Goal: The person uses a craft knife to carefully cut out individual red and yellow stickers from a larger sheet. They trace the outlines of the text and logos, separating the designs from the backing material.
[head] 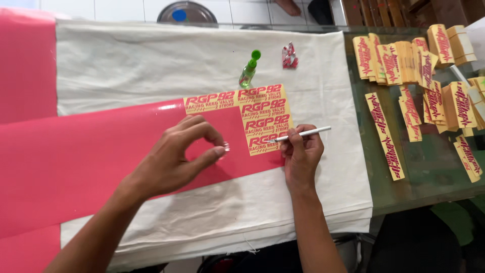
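Weeding of the glossy pink vinyl sheet (91, 156) appears to be partly done: a block of yellow rectangular stickers with red lettering (260, 119) is exposed at the sheet's right end, stepped in rows, while the long stretch to the left is seen as unbroken pink. By judgement, much of the sheet remains to be worked. The sheet lies across a cream cloth (151, 65) spread over the tabletop, running from the left edge to about the middle. The right hand (301, 154) is closed around a slim white pen-shaped knife (303, 134), its tip laid at the lower right corner of the sticker block. The left hand (174, 156) is held above the pink sheet, thumb and forefinger pinched on a tiny pale scrap (226, 147), the other fingers loosely curled. A small green-capped spray bottle (249, 70) and a crumpled red and white scrap (289, 55) rest on the cloth beyond the stickers. Piles of finished yellow sticker strips (419, 65) are scattered on the green glass surface (404, 192) to the right.
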